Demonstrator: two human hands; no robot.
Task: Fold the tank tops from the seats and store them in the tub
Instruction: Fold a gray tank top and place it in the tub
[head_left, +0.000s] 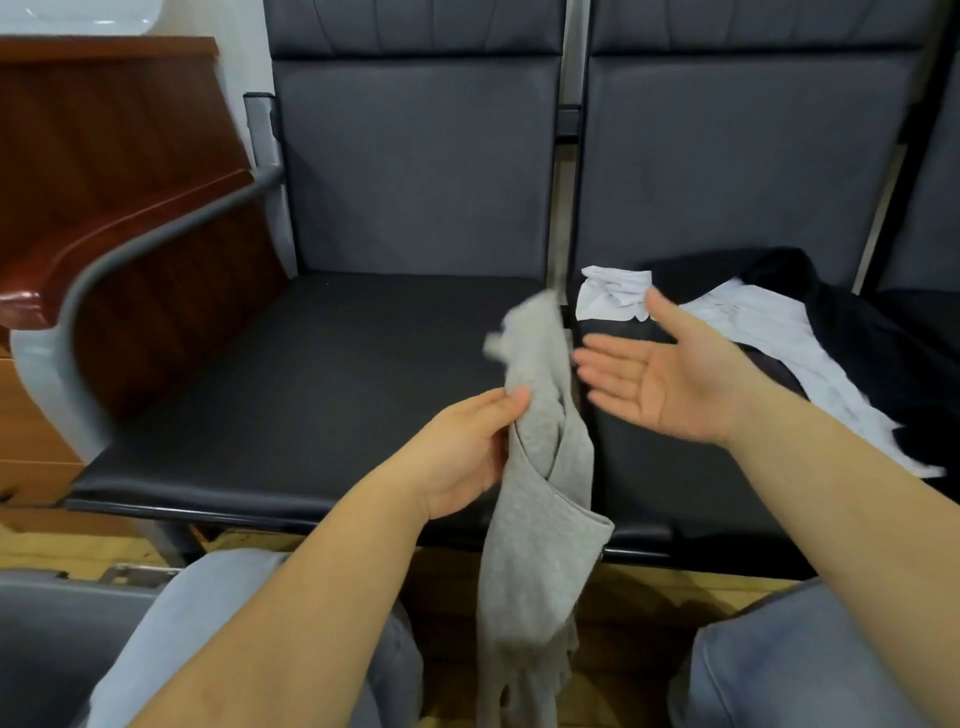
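Head view, nearest items first. Knees in pale blue denim jeans (810, 665), lower edge of frame, over a wooden floor (670, 587). Two bare forearms reach forward and up from the bottom. Left hand (462, 457): wrist roughly level, fingers (511, 402) curled with the thumb, gripping a bunched section of the grey tank top (540, 519). Garment: soft heathered knit, gathered into a twisted rope shape, its upper end blurred above the hand, its long lower part hanging down between the knees in front of the seat edge. Right hand (665, 379): palm turned up and inward, fingers straight and spread, holding nothing, just beside the grey top but apart from it. Left seat (291, 379): dark grey padded leatherette cushion and upright back. Right seat (727, 166): same make, carrying a crumpled white tank top (769, 332) lying over a black garment (883, 332). Polished reddish wooden armrest (119, 244) with grey curved frame, far left.
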